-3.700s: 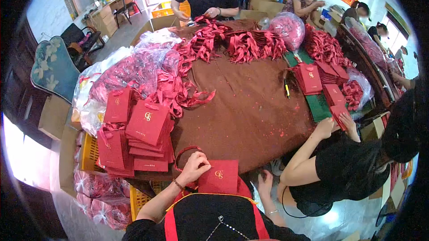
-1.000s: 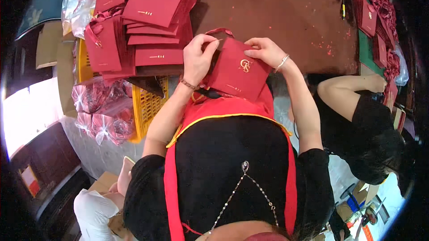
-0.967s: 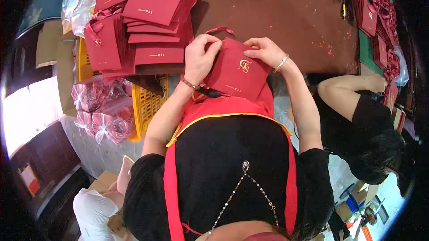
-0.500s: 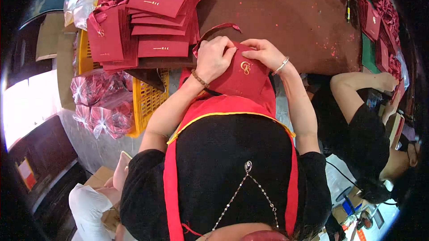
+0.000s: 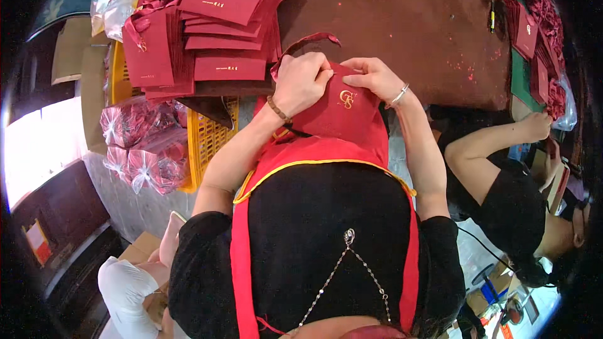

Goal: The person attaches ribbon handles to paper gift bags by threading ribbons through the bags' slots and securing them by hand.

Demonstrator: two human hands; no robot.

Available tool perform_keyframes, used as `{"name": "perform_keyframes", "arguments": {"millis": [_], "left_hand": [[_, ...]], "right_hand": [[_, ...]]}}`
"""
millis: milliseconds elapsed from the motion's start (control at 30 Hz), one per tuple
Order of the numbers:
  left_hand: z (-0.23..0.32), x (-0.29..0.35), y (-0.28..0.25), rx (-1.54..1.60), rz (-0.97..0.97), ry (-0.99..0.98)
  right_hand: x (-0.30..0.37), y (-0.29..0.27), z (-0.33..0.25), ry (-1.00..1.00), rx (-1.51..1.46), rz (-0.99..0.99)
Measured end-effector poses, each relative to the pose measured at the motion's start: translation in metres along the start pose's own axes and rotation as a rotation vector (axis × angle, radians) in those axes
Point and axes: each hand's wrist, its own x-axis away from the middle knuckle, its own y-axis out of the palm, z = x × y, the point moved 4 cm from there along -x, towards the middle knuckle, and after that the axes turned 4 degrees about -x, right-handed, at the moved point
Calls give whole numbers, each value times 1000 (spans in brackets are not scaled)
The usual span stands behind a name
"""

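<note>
A dark red paper gift bag (image 5: 333,109) with a gold emblem lies flat against the table's front edge, over my red apron. Its upper edge is between my hands. My left hand (image 5: 303,82) is closed in a pinch at that edge, and a dark red ribbon (image 5: 313,38) curls out from behind it onto the table. What sits right at the fingertips is too small to make out clearly. With thumb and fingers, my right hand (image 5: 375,80) grips the bag's upper right corner.
Stacks of matching red bags (image 5: 229,43) stand on the brown-covered table (image 5: 389,18) to the left. Below them are a yellow crate (image 5: 210,141) and plastic-wrapped red bundles (image 5: 147,150). More bags (image 5: 524,31) and a pen (image 5: 492,17) lie right, beside a co-worker's arm (image 5: 490,144).
My hands keep their pinch on the bag, with only a slight shift of the fingers. On the right, the co-worker's arm has moved up and a little left.
</note>
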Motion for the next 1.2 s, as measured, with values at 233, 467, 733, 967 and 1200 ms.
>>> {"name": "perform_keyframes", "arguments": {"millis": [233,467,733,967,1200], "left_hand": [[-4,0,4,-9,-24,37],[-3,3,7,140,46,-32],[-2,2,6,74,17,29],[3,7,5,-81,49,21],[25,14,11,-435,261,305]], "right_hand": [[2,1,4,32,-43,-11],[7,6,-3,59,27,-3],[3,4,4,20,18,-9],[3,8,6,-60,86,8],[4,5,9,-169,306,85]]}}
